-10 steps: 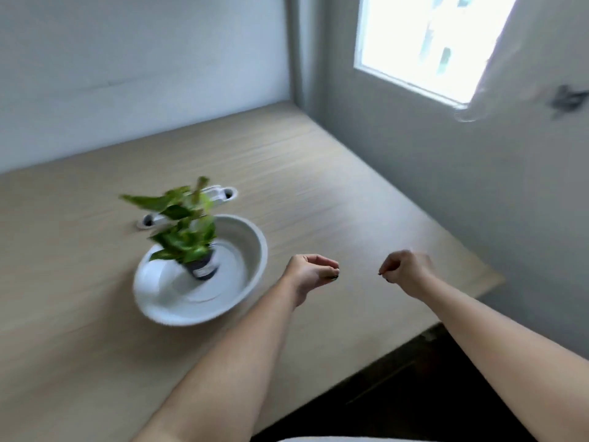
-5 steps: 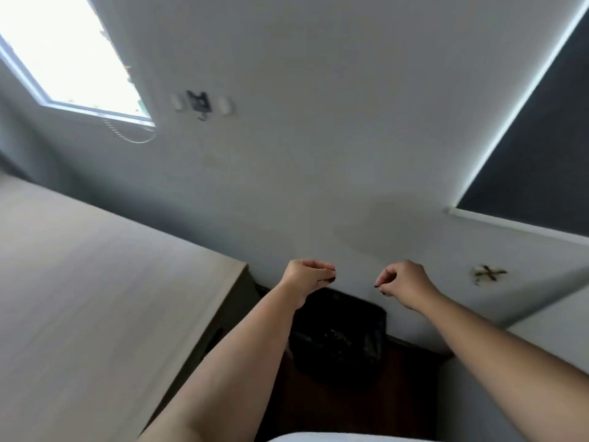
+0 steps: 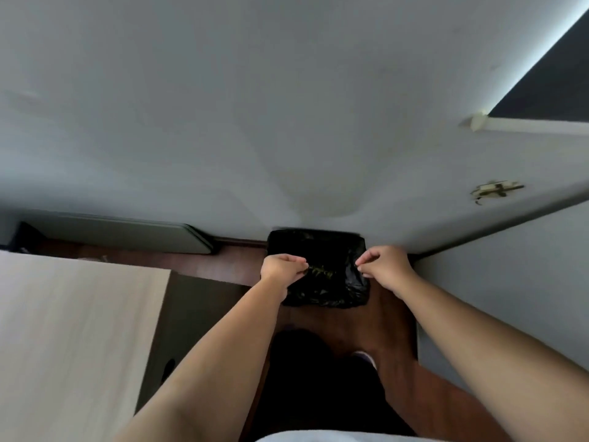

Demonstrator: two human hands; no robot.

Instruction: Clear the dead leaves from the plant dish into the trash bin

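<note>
The trash bin (image 3: pixel 345 242), lined with a black bag, stands on the floor against the wall. Yellow-green leaf scraps (image 3: pixel 322 271) lie inside it. My left hand (image 3: pixel 282 268) hovers over the bin's left side, thumb and fingers pinched together. Over the bin's right side my right hand (image 3: pixel 384 267) is pinched the same way. Whatever sits between the fingertips is tiny and lost against the black bag; a second ago a small dark leaf bit showed at each hand's tips. The plant dish is out of view.
The wooden table (image 3: pixel 79 330) fills the lower left, its corner near my left forearm. A grey wall (image 3: pixel 287 122) rises behind the bin and a pale panel (image 3: pixel 510 282) closes in on the right. Brown floor (image 3: pixel 392 317) and my dark-clothed legs (image 3: pixel 306 378) lie below.
My view has swung right and down, from the table and plant dish to the bin. Both pinched hands now hang over the bin's opening instead of the table edge.
</note>
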